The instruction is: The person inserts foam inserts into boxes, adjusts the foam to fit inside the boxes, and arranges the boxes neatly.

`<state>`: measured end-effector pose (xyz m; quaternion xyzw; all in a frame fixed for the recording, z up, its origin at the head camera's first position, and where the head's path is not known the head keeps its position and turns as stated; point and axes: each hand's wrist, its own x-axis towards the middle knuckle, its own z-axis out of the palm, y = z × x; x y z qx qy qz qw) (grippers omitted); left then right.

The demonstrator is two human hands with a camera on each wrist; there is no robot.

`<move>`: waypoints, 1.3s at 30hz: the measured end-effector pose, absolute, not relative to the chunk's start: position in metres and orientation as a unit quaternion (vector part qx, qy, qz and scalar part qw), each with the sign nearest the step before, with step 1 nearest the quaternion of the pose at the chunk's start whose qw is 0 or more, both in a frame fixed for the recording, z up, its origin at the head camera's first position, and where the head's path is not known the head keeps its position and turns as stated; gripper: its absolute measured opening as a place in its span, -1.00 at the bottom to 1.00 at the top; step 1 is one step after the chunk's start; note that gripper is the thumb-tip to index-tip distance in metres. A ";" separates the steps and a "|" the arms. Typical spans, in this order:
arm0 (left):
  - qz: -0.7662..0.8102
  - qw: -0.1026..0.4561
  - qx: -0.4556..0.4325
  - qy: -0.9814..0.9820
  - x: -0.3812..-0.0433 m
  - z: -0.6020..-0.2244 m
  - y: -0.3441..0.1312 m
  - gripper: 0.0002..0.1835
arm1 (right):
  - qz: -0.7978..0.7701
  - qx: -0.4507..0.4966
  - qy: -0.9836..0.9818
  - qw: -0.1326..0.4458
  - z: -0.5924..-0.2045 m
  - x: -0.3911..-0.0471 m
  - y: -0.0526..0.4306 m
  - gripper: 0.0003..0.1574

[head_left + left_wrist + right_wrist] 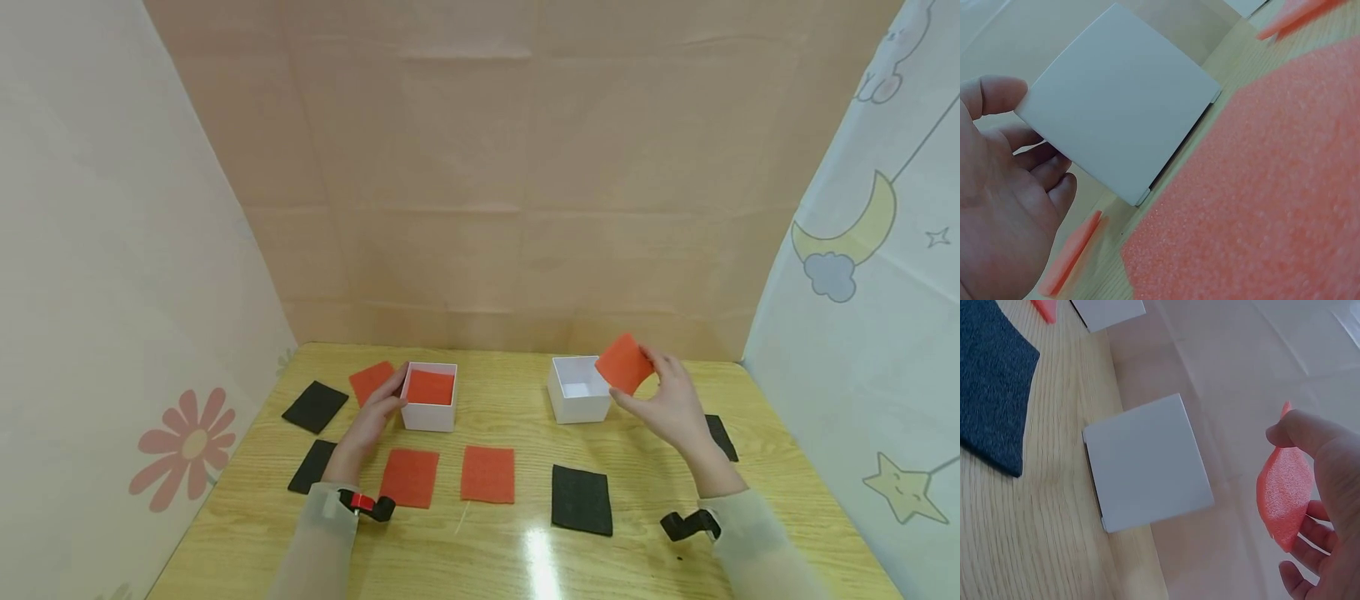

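My left hand [372,421] holds the left side of an open-topped white box [430,418], thumb near its front corner. Inside that box lies a red foam square [431,387]. My right hand [671,408] pinches another red foam square [625,365] by its edges, in the air beside the rim of a second white box [583,410]. The interior of this second box shows bare white where visible. In the right wrist view the held red foam square [1286,494] bows between thumb and fingers, apart from the white box [1150,465].
Red foam squares lie on the wooden table behind the left hand [369,379] and in front [409,477], [488,475]. Black squares lie at the left [315,407], [311,468], front right [582,500] and beyond the right wrist [722,437]. Fabric walls [480,167] enclose the table.
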<state>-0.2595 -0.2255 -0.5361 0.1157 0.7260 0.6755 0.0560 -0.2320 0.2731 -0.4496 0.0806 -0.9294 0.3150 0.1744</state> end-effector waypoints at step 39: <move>0.678 0.060 0.104 0.725 -0.260 -0.535 -0.226 -0.26 | 0.303 0.262 -0.915 0.056 -0.458 -0.243 0.133 0.17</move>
